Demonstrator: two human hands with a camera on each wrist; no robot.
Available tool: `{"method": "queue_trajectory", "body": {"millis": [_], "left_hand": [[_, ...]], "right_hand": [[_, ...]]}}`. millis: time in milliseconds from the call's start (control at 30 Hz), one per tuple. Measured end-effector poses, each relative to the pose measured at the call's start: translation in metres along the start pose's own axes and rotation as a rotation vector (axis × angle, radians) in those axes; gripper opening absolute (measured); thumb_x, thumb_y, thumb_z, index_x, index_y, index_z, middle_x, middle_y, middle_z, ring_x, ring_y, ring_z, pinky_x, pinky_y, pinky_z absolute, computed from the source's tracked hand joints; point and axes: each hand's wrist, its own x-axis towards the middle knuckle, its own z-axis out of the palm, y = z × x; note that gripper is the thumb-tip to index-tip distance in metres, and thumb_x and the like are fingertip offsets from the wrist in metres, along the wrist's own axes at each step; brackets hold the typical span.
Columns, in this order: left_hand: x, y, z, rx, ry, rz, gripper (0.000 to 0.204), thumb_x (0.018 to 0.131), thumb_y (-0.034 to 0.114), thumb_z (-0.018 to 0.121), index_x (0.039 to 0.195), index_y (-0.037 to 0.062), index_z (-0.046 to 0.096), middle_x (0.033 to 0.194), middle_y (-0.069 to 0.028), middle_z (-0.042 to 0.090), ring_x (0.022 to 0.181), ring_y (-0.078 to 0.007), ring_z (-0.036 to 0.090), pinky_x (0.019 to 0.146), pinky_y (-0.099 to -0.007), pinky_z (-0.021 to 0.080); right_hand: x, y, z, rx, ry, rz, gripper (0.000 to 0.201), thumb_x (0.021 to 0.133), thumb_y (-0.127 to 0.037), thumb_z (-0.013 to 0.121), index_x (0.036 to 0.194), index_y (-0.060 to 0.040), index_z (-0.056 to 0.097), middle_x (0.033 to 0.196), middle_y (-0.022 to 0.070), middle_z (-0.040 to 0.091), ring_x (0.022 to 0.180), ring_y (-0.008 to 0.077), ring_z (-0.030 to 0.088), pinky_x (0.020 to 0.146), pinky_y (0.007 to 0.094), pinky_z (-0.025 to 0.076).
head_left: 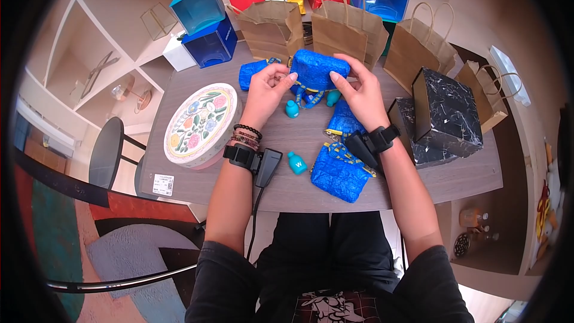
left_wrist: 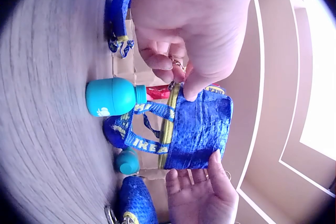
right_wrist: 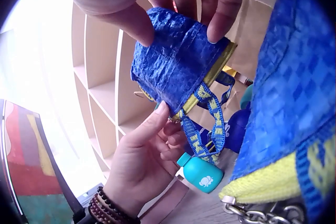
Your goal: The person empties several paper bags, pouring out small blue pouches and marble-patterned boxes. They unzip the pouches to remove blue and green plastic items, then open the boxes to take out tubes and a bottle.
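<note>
A small blue pouch [head_left: 320, 70] with a yellow zipper edge and patterned straps is held above the table, its straps hanging down. My left hand [head_left: 268, 91] pinches one end of it near the zipper, thumb in front. The other end is gripped by my right hand [head_left: 361, 93], thumb on the front and fingers behind. In the left wrist view the pouch [left_wrist: 202, 129] hangs sideways beside a teal bottle [left_wrist: 111, 97]. Below the hands stands that teal bottle [head_left: 292, 109]; another teal bottle [head_left: 333, 98] is partly hidden behind the straps.
More blue pouches [head_left: 339, 173] lie on the table [head_left: 269, 194] near a fallen teal bottle [head_left: 296, 163]. A round floral box [head_left: 201, 124] is at left, black marble-patterned boxes [head_left: 447, 113] at right. Brown paper bags [head_left: 272, 30] and blue boxes [head_left: 210, 43] line the back.
</note>
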Motion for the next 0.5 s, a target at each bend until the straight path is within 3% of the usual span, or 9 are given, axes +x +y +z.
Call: {"method": "queue_trajectory", "body": {"millis": [67, 433, 500], "left_hand": [[0.000, 0.004, -0.001, 0.008, -0.030, -0.072, 0.012, 0.082, 0.009, 0.064, 0.090, 0.0020, 0.059, 0.078, -0.0006, 0.060, 0.071, -0.0050, 0.055, 0.063, -0.0192, 0.045], [0.002, -0.007, -0.003, -0.003, -0.084, -0.081, 0.010, 0.082, 0.010, 0.064, 0.088, 0.0037, 0.058, 0.075, 0.0020, 0.058, 0.066, -0.0029, 0.051, 0.060, -0.0175, 0.042], [0.002, -0.006, -0.003, 0.007, -0.080, -0.090, 0.010, 0.082, 0.010, 0.065, 0.087, 0.0038, 0.058, 0.075, 0.0020, 0.058, 0.066, -0.0028, 0.051, 0.060, -0.0175, 0.042]], "right_hand": [[0.000, -0.001, 0.000, 0.000, -0.001, 0.004, 0.037, 0.079, -0.014, 0.065, 0.114, -0.0067, 0.057, 0.092, 0.0115, 0.064, 0.074, 0.0130, 0.061, 0.060, 0.0252, 0.049], [0.000, -0.002, -0.002, -0.060, -0.041, -0.046, 0.034, 0.078, -0.015, 0.067, 0.110, -0.0068, 0.061, 0.093, 0.0058, 0.063, 0.084, 0.0141, 0.059, 0.066, 0.0257, 0.048], [-0.001, -0.006, 0.001, -0.055, 0.018, -0.015, 0.030, 0.079, -0.017, 0.066, 0.107, -0.0063, 0.063, 0.093, 0.0070, 0.063, 0.085, 0.0155, 0.059, 0.067, 0.0265, 0.047]]}}
